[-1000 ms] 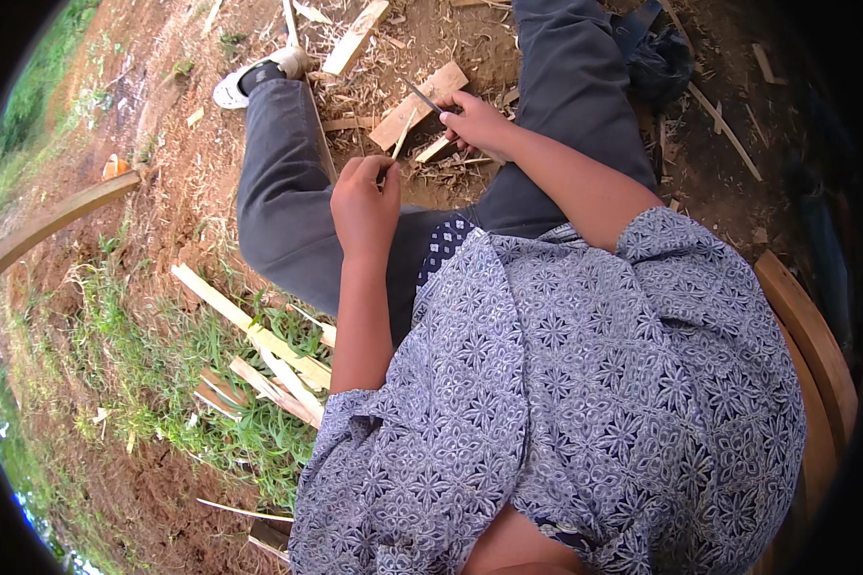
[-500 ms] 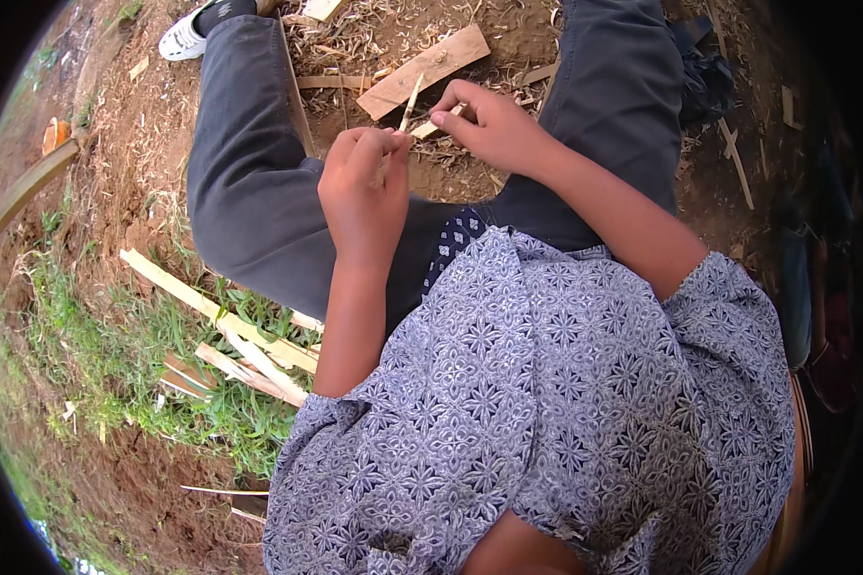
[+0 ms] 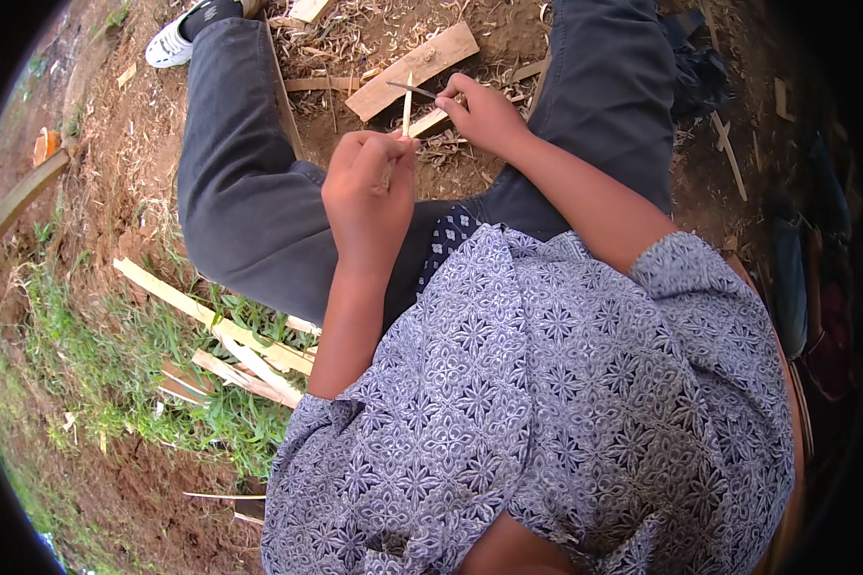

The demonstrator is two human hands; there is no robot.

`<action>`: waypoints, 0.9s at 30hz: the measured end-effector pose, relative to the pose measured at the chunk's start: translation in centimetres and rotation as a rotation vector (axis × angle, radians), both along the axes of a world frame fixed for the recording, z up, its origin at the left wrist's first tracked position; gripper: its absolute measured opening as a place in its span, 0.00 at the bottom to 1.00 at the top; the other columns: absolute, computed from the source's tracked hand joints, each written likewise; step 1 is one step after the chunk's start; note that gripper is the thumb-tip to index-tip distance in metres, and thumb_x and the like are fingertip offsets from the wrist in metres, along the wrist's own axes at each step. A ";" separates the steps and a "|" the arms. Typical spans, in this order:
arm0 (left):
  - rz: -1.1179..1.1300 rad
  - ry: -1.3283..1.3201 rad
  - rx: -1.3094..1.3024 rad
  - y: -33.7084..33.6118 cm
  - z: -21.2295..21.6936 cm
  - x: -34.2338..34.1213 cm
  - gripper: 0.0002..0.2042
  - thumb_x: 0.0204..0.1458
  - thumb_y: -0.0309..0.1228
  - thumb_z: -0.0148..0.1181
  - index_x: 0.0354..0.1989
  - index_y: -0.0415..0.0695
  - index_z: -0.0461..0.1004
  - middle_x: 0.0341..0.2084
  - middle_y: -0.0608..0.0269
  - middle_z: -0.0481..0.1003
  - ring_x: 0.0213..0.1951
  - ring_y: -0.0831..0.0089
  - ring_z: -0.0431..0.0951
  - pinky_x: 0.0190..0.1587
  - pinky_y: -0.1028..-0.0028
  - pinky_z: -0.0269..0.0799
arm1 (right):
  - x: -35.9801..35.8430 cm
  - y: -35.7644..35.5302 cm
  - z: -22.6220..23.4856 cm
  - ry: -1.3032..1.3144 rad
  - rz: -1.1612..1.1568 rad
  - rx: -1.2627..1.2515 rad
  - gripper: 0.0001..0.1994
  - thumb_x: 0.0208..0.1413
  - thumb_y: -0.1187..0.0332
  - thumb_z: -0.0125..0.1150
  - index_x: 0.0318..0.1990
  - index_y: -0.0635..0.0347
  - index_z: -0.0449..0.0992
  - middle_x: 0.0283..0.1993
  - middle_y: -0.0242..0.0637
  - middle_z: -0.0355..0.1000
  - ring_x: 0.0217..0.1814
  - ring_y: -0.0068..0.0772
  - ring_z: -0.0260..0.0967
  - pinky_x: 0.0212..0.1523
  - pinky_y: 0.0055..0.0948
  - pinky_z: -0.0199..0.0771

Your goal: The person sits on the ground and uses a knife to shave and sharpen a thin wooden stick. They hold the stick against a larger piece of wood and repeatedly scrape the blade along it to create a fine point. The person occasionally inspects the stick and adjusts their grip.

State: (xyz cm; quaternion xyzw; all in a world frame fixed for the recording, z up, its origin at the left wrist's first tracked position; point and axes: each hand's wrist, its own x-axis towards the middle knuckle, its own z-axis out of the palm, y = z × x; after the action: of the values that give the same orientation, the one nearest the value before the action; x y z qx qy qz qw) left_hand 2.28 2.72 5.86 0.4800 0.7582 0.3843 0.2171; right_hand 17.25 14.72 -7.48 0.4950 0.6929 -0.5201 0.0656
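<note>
Thin stick (image 3: 408,103), pale and light like fresh cut wood, standing almost straight up, pointy end high, above bare dirt between the knees. Left hand (image 3: 369,187) curled tight round its bottom end. Right hand (image 3: 484,117) just beside, fingers pinched shut on a small dark blade (image 3: 410,90), tip touching the stick near the top. Flat wooden board (image 3: 412,70) lying on the ground just past both hands, with chips and shavings scattered round it. More pale split sticks (image 3: 216,331) lying on green grass by the left leg. No boxes or bowls anywhere.
</note>
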 end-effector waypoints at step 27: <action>0.021 -0.050 -0.003 0.2 -0.3 0.1 0.08 0.54 0.18 0.73 0.31 0.33 0.76 0.31 0.57 0.79 0.37 0.72 0.84 0.42 0.74 0.83 | 0.1 0.2 -0.5 0.078 -0.151 -0.087 0.23 0.64 0.42 0.64 0.45 0.54 0.79 0.28 0.35 0.79 0.31 0.30 0.78 0.34 0.36 0.75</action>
State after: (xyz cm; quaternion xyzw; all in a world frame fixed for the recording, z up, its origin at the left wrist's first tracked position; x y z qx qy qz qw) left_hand 2.39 2.95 5.56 0.4618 0.7582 0.3972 0.2327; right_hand 17.36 14.97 -8.02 0.5217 0.6325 -0.5722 0.0207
